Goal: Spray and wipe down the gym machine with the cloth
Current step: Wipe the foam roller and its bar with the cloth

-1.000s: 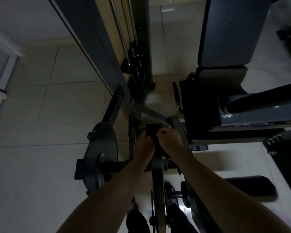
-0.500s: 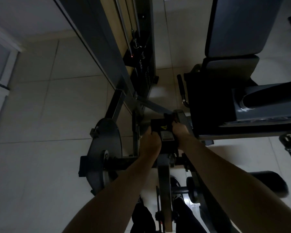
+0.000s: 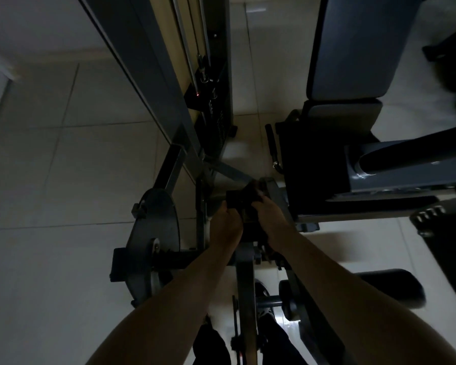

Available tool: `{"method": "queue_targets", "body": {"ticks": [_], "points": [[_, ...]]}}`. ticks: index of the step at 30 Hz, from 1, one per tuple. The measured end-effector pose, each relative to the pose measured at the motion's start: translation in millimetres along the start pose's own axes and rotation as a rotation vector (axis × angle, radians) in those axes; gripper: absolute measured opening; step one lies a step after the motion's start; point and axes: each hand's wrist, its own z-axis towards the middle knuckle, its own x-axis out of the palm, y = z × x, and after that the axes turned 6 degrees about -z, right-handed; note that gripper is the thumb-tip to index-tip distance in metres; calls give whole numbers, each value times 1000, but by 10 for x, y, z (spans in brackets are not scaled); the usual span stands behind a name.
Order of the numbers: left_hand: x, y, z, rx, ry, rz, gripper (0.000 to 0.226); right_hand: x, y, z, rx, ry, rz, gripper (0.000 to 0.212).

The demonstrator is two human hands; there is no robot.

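The light is dim, so fine detail is hard to read. Both hands meet at a black block (image 3: 233,199) on top of the gym machine's (image 3: 156,233) centre bar (image 3: 244,283). The left hand (image 3: 225,227) grips the block's left edge, fingers curled round it with the thumb on the near face. The right hand (image 3: 270,219) has its fingers curled over a dark cloth (image 3: 251,192), bunched against the block's right side and far corner. No spray bottle is in view.

The step in hand looks like wiping this block. To do it well, the left hand should brace the block while the right flattens the cloth, so more of it meets the surface. It should then be drawn over each face and into the seam where block meets bar, keeping fingers away from the pivot beside it.
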Motion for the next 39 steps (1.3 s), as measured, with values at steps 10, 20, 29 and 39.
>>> {"method": "queue_targets", "body": {"ticks": [10,20,29,39], "points": [[-140,84,4,-138,89,-401,44,52,345,41,-167,250,-714,30],[-104,426,253,-157,92,-651,42,439,510,922,-130,371,-1073,23],[-187,404,29,-94,99,-687,45,481,442,517,-269,498,-1094,34],[-568,396,-573,163,220,-500,32,404,389,-452,-429,160,-951,27]]}}
